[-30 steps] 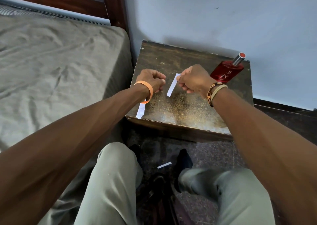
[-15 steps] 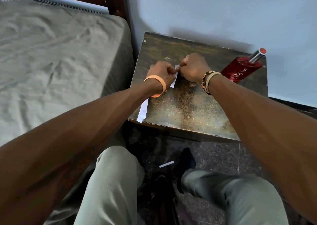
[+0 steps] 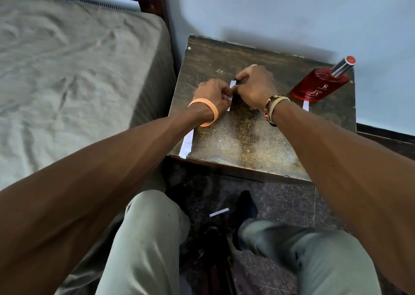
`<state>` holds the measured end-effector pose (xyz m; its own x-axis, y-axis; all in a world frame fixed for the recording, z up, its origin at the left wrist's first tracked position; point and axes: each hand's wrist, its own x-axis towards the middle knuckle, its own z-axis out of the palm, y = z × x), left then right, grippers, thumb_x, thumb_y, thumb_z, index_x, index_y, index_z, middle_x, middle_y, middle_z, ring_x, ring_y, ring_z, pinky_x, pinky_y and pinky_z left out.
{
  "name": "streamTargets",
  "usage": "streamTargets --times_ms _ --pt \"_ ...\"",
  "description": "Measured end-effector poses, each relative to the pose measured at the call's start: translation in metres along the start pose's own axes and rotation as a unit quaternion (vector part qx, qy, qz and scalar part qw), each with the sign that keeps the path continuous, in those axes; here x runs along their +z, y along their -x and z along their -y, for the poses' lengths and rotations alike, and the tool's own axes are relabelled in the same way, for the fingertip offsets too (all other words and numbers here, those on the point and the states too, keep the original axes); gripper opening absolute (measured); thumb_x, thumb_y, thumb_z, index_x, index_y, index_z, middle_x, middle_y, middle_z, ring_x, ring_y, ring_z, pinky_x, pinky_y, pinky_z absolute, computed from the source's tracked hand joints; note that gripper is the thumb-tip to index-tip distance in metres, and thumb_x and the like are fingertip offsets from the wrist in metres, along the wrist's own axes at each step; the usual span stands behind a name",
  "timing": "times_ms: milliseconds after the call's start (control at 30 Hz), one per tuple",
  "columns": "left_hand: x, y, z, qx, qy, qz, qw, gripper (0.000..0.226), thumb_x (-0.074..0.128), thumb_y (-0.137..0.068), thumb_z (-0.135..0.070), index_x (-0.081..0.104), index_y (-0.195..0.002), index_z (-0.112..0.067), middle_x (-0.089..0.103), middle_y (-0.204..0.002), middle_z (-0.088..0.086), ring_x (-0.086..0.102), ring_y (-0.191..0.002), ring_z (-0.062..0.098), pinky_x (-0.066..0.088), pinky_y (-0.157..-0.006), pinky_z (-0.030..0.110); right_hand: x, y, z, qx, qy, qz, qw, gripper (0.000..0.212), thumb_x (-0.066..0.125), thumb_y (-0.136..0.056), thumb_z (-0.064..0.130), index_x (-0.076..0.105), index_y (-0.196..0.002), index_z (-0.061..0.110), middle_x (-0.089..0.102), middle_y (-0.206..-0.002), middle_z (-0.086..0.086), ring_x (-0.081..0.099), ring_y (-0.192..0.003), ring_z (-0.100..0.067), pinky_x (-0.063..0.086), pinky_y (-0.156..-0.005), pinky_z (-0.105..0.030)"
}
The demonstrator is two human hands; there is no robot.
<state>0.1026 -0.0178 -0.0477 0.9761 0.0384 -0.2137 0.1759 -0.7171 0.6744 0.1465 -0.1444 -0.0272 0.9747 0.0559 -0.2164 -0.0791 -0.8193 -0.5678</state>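
Observation:
A narrow white paper strip (image 3: 232, 84) lies on the worn dark wooden side table (image 3: 242, 142). My left hand (image 3: 213, 94), with an orange wristband, pinches the strip from the left. My right hand (image 3: 254, 85), wearing beaded bracelets, pinches the same strip from the right, fingertips meeting my left hand's. Most of the strip is hidden between the two hands; only its top and bottom ends show.
A red perfume bottle (image 3: 318, 85) with a silver cap stands at the table's right, a paper strip (image 3: 305, 106) beside it. A stack of strips (image 3: 186, 143) overhangs the table's left front corner. One strip (image 3: 219, 212) lies on the floor between my legs. The bed (image 3: 74, 74) is at left.
My hands came together: a second ago only my right hand held the strip and my left was apart. Now both pinch it. The view has shifted slightly.

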Motion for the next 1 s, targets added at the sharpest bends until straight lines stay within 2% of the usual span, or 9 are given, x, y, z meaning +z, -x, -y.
streamTargets --times_ms 133,367,467,533,667,800,867,933,1000 --pt "0.000 0.000 0.000 0.008 -0.006 0.003 1.000 0.021 0.065 -0.083 -0.011 0.075 -0.100 -0.017 0.075 -0.096 0.001 0.069 -0.093 0.018 0.053 -0.089 0.031 0.002 -0.001 -0.002 0.000 -0.007 0.003 1.000 0.028 0.077 -0.082 0.017 0.072 -0.110 0.019 0.071 -0.115 0.001 0.064 -0.109 -0.015 0.051 -0.092 -0.026" --pt "-0.005 0.004 0.000 -0.006 0.045 -0.011 0.999 0.017 0.071 -0.081 -0.015 0.074 -0.098 -0.017 0.075 -0.089 0.000 0.069 -0.087 0.013 0.055 -0.087 0.029 -0.004 0.006 0.000 -0.008 -0.010 0.005 1.000 0.027 0.068 -0.091 0.021 0.069 -0.117 0.015 0.068 -0.120 -0.002 0.062 -0.112 -0.018 0.046 -0.088 -0.022" --pt "-0.016 0.011 -0.004 0.004 0.059 -0.051 0.997 0.016 0.068 -0.083 -0.013 0.073 -0.098 -0.017 0.073 -0.090 -0.002 0.067 -0.083 0.009 0.055 -0.083 0.024 -0.018 0.015 0.000 -0.006 -0.034 -0.009 0.999 0.023 0.065 -0.094 0.022 0.068 -0.116 0.016 0.069 -0.116 -0.003 0.066 -0.104 -0.019 0.053 -0.088 -0.029" --pt "-0.026 0.017 -0.010 0.018 0.058 -0.081 0.995 0.018 0.065 -0.084 -0.012 0.072 -0.100 -0.017 0.073 -0.093 -0.002 0.066 -0.083 0.008 0.055 -0.082 0.022 -0.033 0.022 0.001 -0.004 -0.042 -0.019 0.999 0.017 0.062 -0.094 0.022 0.067 -0.111 0.017 0.070 -0.111 -0.002 0.066 -0.102 -0.018 0.052 -0.090 -0.029" --pt "-0.046 0.035 -0.042 0.047 0.050 -0.115 0.991 0.018 0.066 -0.083 -0.017 0.071 -0.100 -0.018 0.072 -0.088 -0.005 0.066 -0.081 0.008 0.055 -0.083 0.024 -0.080 0.049 0.007 -0.017 -0.081 -0.039 0.996 0.015 0.059 -0.093 0.021 0.066 -0.106 0.017 0.072 -0.102 -0.004 0.069 -0.095 -0.023 0.056 -0.091 -0.044" --pt "-0.050 0.065 -0.088 0.086 0.058 -0.097 0.990 0.020 0.070 -0.079 -0.019 0.071 -0.099 -0.017 0.067 -0.081 -0.009 0.063 -0.077 0.007 0.052 -0.081 0.021 -0.133 0.094 0.000 -0.016 -0.084 -0.085 0.993 0.018 0.053 -0.093 0.018 0.067 -0.105 0.021 0.072 -0.099 0.000 0.069 -0.090 -0.017 0.057 -0.087 -0.035" --pt "-0.044 0.081 -0.110 0.109 0.047 -0.078 0.990 0.020 0.071 -0.080 -0.020 0.072 -0.099 -0.018 0.067 -0.083 -0.008 0.063 -0.078 0.007 0.051 -0.080 0.020 -0.156 0.117 -0.011 -0.012 -0.067 -0.116 0.991 0.024 0.051 -0.088 0.015 0.068 -0.102 0.026 0.071 -0.099 0.003 0.068 -0.093 -0.016 0.056 -0.089 -0.035" --pt "-0.031 0.098 -0.132 0.132 0.036 -0.052 0.989 0.020 0.071 -0.079 -0.019 0.072 -0.100 -0.019 0.070 -0.088 -0.005 0.064 -0.080 0.008 0.053 -0.081 0.023 -0.177 0.143 -0.026 0.001 -0.041 -0.129 0.991 0.029 0.052 -0.085 0.010 0.070 -0.102 0.023 0.068 -0.102 0.006 0.065 -0.098 -0.015 0.052 -0.092 -0.033" --pt "-0.016 0.115 -0.152 0.147 0.032 -0.020 0.988 0.021 0.072 -0.079 -0.018 0.072 -0.100 -0.018 0.072 -0.094 -0.002 0.065 -0.082 0.011 0.055 -0.083 0.026 -0.195 0.169 -0.043 0.030 -0.026 -0.115 0.993 0.030 0.053 -0.086 0.007 0.071 -0.106 0.020 0.067 -0.104 0.005 0.061 -0.098 -0.013 0.047 -0.085 -0.026"
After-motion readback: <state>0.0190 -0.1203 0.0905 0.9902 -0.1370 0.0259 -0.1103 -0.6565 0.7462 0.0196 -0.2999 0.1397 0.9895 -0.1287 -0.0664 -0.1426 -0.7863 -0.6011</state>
